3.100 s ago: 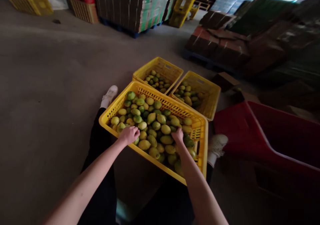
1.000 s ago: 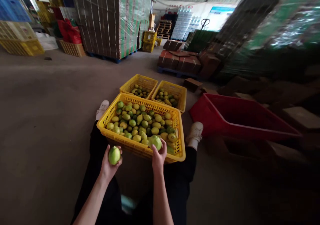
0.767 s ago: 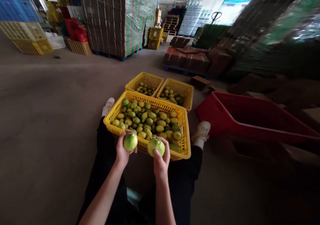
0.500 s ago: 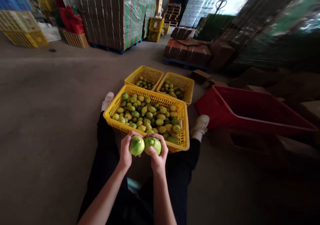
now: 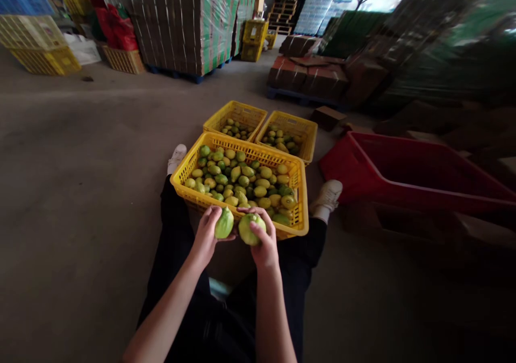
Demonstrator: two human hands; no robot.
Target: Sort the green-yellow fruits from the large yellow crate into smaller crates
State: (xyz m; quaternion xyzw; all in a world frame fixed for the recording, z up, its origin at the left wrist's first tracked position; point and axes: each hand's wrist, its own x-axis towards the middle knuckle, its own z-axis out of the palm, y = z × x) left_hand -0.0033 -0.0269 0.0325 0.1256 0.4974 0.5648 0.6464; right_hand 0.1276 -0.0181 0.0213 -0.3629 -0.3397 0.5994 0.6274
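Observation:
My left hand is closed around a green lemon, tilted on its side with the thumb along its upper edge. In my right hand is a second, rounder yellow-green lemon, the thumb pressed on its front. A small gap separates the two fruits. Both are held just in front of the near rim of a large yellow crate. Many green and yellow lemons lie loose inside that crate, which stands between my outstretched legs.
Behind the large crate are two smaller yellow crates, left and right, each partly filled with lemons. A deep red bin stands to the right. Wrapped carton stacks and a loaded pallet are farther back.
My hands have moved slightly apart, so the two lemons no longer touch. The left lemon has turned in my fingers. The whole view has shifted a little.

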